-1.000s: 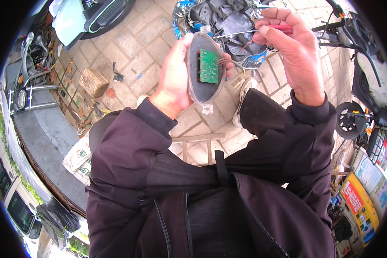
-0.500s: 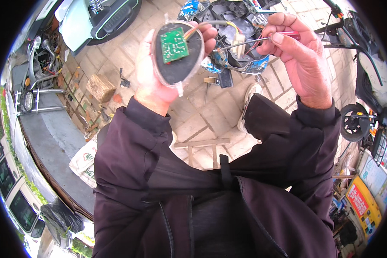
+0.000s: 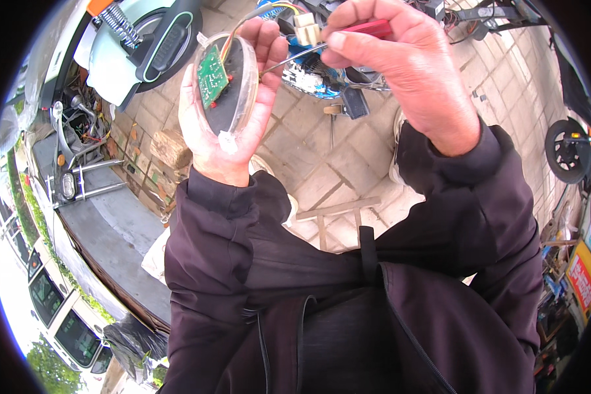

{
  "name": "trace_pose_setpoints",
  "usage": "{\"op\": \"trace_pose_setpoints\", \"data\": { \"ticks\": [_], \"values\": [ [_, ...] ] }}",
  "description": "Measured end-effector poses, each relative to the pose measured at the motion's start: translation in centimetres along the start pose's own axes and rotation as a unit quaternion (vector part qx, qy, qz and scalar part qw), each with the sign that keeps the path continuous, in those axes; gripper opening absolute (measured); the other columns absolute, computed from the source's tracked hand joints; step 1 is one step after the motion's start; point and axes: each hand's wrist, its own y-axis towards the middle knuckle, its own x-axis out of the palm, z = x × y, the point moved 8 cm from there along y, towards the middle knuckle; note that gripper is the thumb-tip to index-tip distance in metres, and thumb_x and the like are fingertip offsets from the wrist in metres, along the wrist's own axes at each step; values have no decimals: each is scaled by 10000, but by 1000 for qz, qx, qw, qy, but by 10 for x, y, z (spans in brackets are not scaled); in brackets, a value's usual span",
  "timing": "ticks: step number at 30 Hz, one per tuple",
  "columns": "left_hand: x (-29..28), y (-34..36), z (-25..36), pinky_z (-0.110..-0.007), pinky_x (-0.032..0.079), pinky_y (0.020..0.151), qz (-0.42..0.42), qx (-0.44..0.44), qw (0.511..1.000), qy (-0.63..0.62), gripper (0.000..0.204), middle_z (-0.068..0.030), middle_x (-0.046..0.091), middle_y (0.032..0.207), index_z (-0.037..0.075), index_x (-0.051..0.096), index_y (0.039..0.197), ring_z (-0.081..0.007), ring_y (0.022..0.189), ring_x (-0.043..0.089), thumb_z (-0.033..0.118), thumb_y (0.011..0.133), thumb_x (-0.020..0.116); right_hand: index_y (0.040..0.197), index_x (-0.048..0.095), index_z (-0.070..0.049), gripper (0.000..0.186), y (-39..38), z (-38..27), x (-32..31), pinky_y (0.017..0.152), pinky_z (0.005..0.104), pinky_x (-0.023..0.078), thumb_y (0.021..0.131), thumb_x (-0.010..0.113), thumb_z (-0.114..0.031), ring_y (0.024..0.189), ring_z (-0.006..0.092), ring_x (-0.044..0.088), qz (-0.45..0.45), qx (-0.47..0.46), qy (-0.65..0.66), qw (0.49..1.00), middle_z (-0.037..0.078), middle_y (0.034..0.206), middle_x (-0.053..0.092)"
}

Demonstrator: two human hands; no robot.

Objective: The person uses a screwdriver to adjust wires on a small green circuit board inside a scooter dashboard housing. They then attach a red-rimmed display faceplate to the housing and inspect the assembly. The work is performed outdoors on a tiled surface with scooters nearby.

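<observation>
Our right hand is curled in a tight pinch, and our left hand, to its left, cups half open around an oval housing. We grip a red-handled screwdriver in the right, its shaft pointing leftward; over our left palm sits a green circuit board, and a white connector is just left of our right hand.
</observation>
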Motion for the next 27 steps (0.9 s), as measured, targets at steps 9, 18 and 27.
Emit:
{"op": "trace_pose_setpoints", "data": {
  "ticks": [9, 18, 27],
  "values": [
    [-2, -6, 6, -480, 487, 1096, 37, 43, 998, 34, 456, -299, 605, 1325, -165, 503, 1357, -379, 1210, 609, 182, 1067, 442, 961, 682, 15, 126, -8, -12, 6, 681, 248, 536, 895, 758, -60, 751, 98, 673, 56, -77, -199, 975, 64, 822, 727],
    [-8, -7, 13, -446, 503, 943, 64, 52, 996, -22, 474, -285, 578, 1324, -155, 443, 1396, -354, 1138, 594, 165, 1047, 449, 868, 654, 3, 184, -21, -28, 14, 562, 276, 506, 840, 808, -94, 587, 121, 631, 70, -237, -347, 905, 99, 660, 654],
    [-5, -7, 16, -448, 497, 951, 58, 52, 996, -29, 492, -284, 564, 1338, -156, 429, 1404, -357, 1157, 580, 171, 1037, 431, 824, 655, -6, 188, -22, -43, 19, 514, 257, 453, 823, 827, -82, 536, 76, 536, 81, -251, -377, 888, 53, 602, 601]
  ]
}}
